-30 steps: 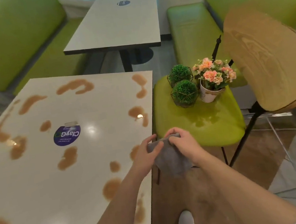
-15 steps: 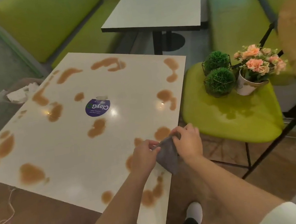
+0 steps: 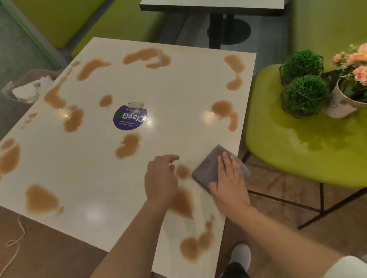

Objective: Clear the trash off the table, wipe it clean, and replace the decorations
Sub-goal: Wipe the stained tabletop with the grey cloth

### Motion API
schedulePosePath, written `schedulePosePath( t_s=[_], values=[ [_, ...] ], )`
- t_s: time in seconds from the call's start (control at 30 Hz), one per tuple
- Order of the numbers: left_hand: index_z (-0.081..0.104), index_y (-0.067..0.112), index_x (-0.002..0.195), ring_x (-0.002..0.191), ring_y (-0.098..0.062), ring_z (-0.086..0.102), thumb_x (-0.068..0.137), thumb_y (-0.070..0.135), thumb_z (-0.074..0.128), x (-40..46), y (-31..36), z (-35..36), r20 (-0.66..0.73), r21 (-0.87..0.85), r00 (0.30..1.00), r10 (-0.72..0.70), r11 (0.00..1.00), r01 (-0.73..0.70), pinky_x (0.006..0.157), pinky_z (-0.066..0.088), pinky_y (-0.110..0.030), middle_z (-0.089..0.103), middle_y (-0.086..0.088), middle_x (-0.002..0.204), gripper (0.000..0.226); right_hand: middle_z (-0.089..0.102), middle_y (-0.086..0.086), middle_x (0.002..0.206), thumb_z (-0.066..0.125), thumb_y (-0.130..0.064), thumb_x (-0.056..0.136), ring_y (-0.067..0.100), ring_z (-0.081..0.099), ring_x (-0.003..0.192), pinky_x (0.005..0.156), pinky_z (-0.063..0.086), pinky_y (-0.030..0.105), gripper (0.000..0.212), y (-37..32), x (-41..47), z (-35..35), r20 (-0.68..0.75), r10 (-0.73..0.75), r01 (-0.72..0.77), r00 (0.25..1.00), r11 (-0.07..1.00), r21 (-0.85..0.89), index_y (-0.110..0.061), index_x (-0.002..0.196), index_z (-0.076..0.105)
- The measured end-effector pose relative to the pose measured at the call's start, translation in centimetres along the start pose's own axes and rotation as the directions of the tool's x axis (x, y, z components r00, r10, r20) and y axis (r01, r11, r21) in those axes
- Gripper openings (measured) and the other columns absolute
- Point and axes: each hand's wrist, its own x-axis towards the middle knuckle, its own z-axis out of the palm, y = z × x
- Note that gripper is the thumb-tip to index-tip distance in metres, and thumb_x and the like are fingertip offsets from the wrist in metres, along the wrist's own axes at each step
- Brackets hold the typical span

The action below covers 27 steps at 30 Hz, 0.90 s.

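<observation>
I am now pressing the grey cloth (image 3: 216, 166) flat on the surface (image 3: 87, 193) near its right edge with my right hand (image 3: 228, 182), fingers straight, no longer gripping it with both hands, while my left hand (image 3: 160, 181) is hovering relaxed, so wiping the brown spills (image 3: 128, 146) is starting.

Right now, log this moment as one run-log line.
stage: wiping begins | right hand: flat on cloth at table edge | left hand: open over table | spills: unwiped | decorations: on chair
</observation>
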Motion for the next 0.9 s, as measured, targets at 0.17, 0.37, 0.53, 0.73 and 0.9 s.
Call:
schedulePosePath(
  t_s=[0.17, 0.37, 0.53, 0.73, 0.9],
  values=[
    [0.039, 0.018, 0.141, 0.131, -0.029, 0.030, 0.093, 0.028, 0.061, -1.2, -4.2, -0.8, -0.134, 0.113, 0.924, -0.358, 0.921, 0.373, 0.105, 0.029, -0.038, 0.036, -0.009, 0.141, 0.054, 0.003, 0.005, 0.163, 0.016, -0.051, 0.102, 0.023, -0.007, 0.150, 0.121, -0.010, 0.037, 0.064, -0.8, 3.7, -0.1, 0.016, 0.026, -0.026, 1.000, 1.000, -0.003, -0.020, 0.156, 0.001],
    [0.014, 0.014, 0.152, 0.148, -0.025, 0.000, 0.096, 0.042, 0.053, -1.9, -6.4, -0.7, -0.017, 0.086, 0.847, -0.531, 0.843, 0.531, 0.120, 0.006, -0.040, 0.006, -0.007, 0.161, 0.074, -0.014, -0.001, 0.162, -0.001, -0.048, 0.097, 0.017, -0.019, 0.148, 0.119, -0.015, 0.035, 0.063, -2.4, 4.0, 1.3, 0.076, -0.178, 0.184, 0.981, 0.979, -0.086, -0.023, 0.154, -0.005],
    [-0.010, 0.014, 0.154, 0.148, -0.024, -0.017, 0.102, 0.046, 0.031, -2.3, -6.9, -0.5, 0.109, 0.184, 0.848, -0.518, 0.849, 0.495, 0.121, -0.006, -0.038, -0.018, -0.004, 0.161, 0.074, -0.006, -0.005, 0.162, -0.003, -0.046, 0.094, 0.011, -0.011, 0.149, 0.118, -0.014, 0.027, 0.066, -0.3, 4.1, 0.7, 0.083, -0.281, 0.288, 0.956, 0.953, -0.094, -0.022, 0.156, 0.007],
    [-0.026, 0.015, 0.149, 0.144, -0.024, -0.029, 0.102, 0.050, 0.017, -2.3, -7.5, -0.5, 0.219, 0.253, 0.838, -0.499, 0.859, 0.445, 0.119, -0.014, -0.039, -0.035, -0.003, 0.155, 0.072, -0.004, -0.002, 0.163, 0.007, -0.045, 0.100, 0.017, -0.009, 0.150, 0.119, -0.012, 0.033, 0.060, -3.4, 6.8, 1.3, 0.038, -0.161, 0.164, 0.986, 0.982, -0.091, -0.022, 0.156, 0.006],
    [-0.027, 0.015, 0.148, 0.143, -0.024, -0.031, 0.102, 0.051, 0.015, -2.2, -7.6, -0.7, 0.248, 0.270, 0.832, -0.496, 0.860, 0.432, 0.118, -0.016, -0.040, -0.036, -0.002, 0.154, 0.071, -0.003, -0.009, 0.162, 0.006, -0.051, 0.098, 0.012, -0.009, 0.150, 0.120, -0.009, 0.032, 0.061, -2.1, 3.9, 1.4, 0.157, -0.389, 0.405, 0.908, 0.910, -0.089, -0.029, 0.155, 0.007]
  ],
)
